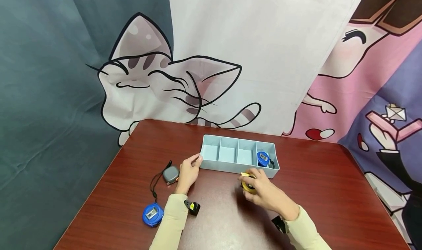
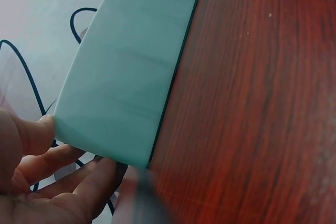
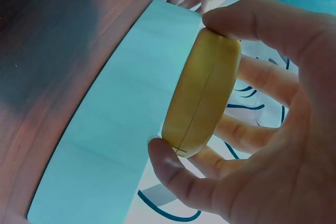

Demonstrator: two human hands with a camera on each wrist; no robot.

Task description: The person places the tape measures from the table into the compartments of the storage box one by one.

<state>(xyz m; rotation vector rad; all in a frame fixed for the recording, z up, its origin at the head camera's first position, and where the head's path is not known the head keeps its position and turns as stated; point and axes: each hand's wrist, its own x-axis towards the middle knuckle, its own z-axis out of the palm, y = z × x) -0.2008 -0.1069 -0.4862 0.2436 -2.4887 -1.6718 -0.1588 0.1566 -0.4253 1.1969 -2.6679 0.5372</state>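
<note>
Yellow tape measure [image 3: 202, 93] sits in the right hand [image 1: 265, 192], left hand [image 1: 189, 172] apart.

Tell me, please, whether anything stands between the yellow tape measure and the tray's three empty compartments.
Only the tray's near wall seems to: the right hand holds the yellow tape measure on the wall's near side. A blue tape measure sits in the rightmost compartment, off to one side; nothing else visible intervenes.

Yellow tape measure [image 3: 202, 93] up in the right hand [image 1: 265, 193], just in front of the pale blue tray [image 1: 227, 166]: 4 compartments, flat on the tabletop [image 1: 217, 213], blue tape measure [image 1: 263, 159] sitting in the rightmost!
</note>
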